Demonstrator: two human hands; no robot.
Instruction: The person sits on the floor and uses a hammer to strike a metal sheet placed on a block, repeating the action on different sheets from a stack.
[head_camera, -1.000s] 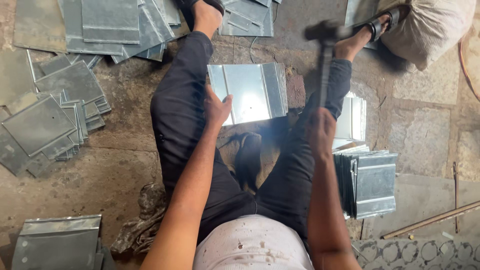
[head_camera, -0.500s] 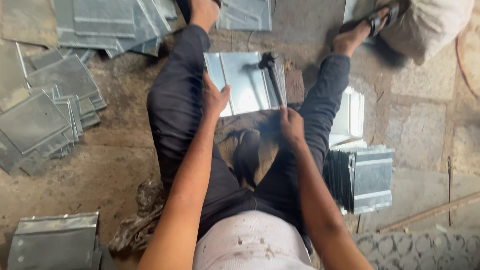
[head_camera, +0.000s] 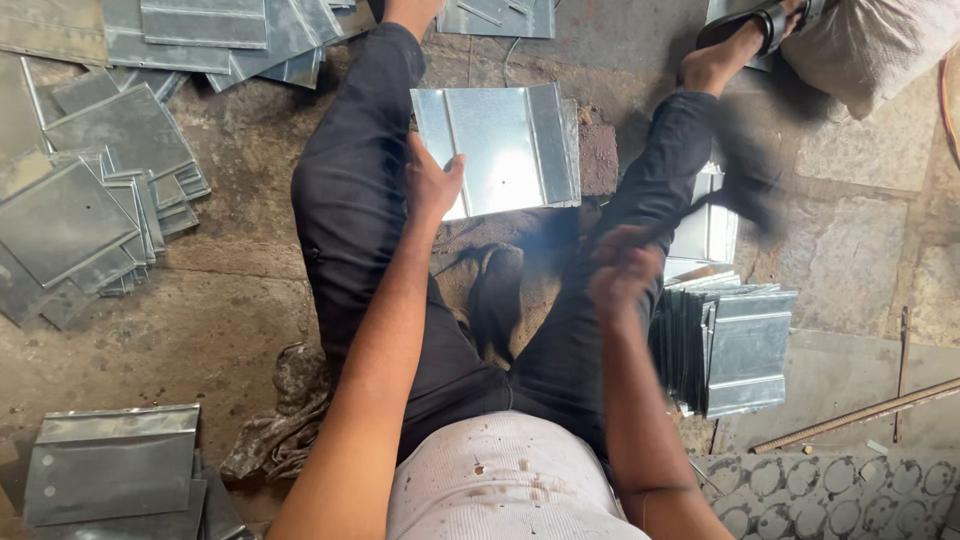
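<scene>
Head view, reading from my left: a flat stack of grey folded sheet-metal panels (head_camera: 110, 470) lies at the lower corner, and more loose grey panels (head_camera: 90, 210) are spread over the stone floor (head_camera: 230, 320) above it. Between my outstretched legs sits the shiny galvanised sheet-metal panel with raised side folds (head_camera: 500, 150), resting on a reddish brick block (head_camera: 598, 160). My left hand (head_camera: 432, 185) presses on its near left corner, fingers spread flat rather than wrapped around it, pinning it down. My right hand (head_camera: 622, 275) is closed in a fist around a hammer handle; it is blurred, and the dark hammer head (head_camera: 745, 195) smears out to the right above my shin, well clear of the panel. Further right, an upright bundle of grey folded panels (head_camera: 735, 345) stands on edge beside my right leg. As I judge it, the sizeable piles on both sides suggest the work is somewhere midway, though I cannot tell finished pieces from waiting ones.
</scene>
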